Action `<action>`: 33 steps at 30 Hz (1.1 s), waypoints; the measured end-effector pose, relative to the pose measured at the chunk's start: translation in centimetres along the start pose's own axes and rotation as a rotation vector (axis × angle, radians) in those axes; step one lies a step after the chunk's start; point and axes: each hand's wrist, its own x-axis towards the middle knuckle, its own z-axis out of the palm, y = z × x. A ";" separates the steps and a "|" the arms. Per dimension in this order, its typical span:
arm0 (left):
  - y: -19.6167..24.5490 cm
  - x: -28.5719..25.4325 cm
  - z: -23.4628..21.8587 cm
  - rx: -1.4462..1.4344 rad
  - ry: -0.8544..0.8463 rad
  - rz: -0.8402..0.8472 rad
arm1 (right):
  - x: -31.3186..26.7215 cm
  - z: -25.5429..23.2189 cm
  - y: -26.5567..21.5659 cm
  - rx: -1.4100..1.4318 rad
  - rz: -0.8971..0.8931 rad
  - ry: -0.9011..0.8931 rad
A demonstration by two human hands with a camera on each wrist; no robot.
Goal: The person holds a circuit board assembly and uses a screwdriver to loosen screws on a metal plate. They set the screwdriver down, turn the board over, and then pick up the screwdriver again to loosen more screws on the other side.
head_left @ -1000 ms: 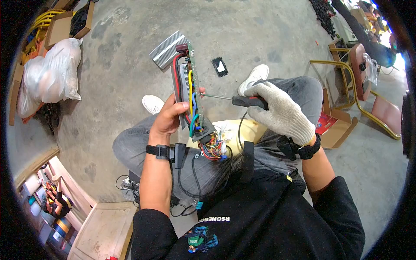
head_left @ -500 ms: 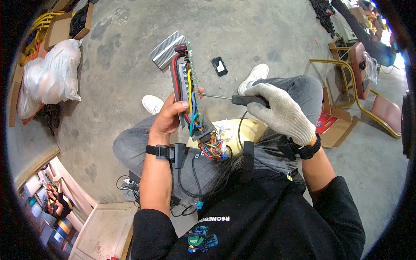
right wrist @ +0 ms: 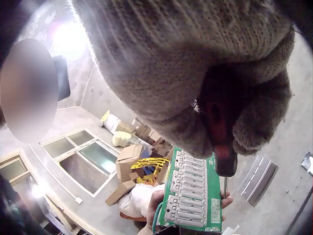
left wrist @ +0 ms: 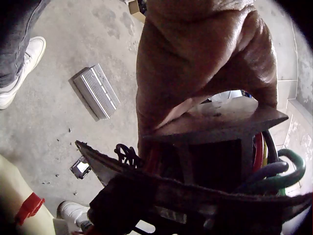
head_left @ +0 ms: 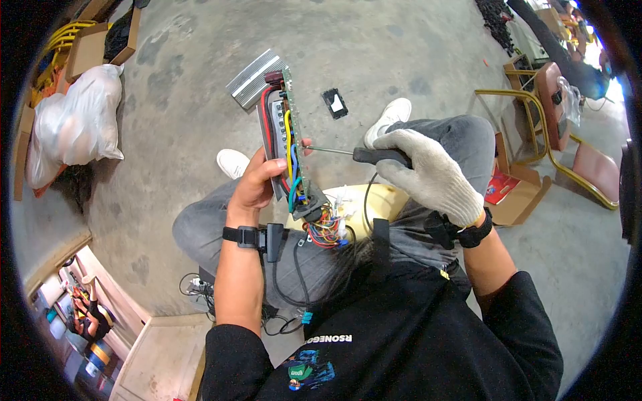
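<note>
In the head view my bare left hand [head_left: 257,175] grips a circuit board assembly, with the thumb on its near side and fingertips showing past the far edge. The green circuit board [right wrist: 193,193] carries rows of silver metal strips, seen face-on in the right wrist view. Red, yellow, blue and green wires [head_left: 289,144] run along it to a bundle of thin coloured wires [head_left: 326,230] at its lower end. My gloved right hand [head_left: 435,167] holds a screwdriver [head_left: 381,157] by its black and red handle. Its shaft points left, the tip at the board's face near the left fingertips.
A ribbed silver metal casing [head_left: 255,80] and a small black frame [head_left: 336,103] lie on the concrete floor ahead. A pale yellow surface [head_left: 378,199] sits between the legs. White plastic bags [head_left: 80,127] stand left, a chair [head_left: 545,113] and an opened cardboard box [head_left: 525,194] right.
The red mark on the screwdriver handle, visible a second ago in the head view, has turned out of sight there. Hands and board keep nearly the same place; the view shifts slightly.
</note>
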 end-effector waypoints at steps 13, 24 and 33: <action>0.0 0.2 0.4 0.000 0.014 0.007 | -0.8 1.5 -0.2 -0.032 0.053 0.073; -0.2 0.4 0.3 0.034 0.041 -0.011 | -1.3 2.1 -0.4 0.014 -0.029 0.168; 0.3 0.2 0.6 0.057 0.059 -0.009 | -1.5 3.0 -1.1 0.048 0.022 0.240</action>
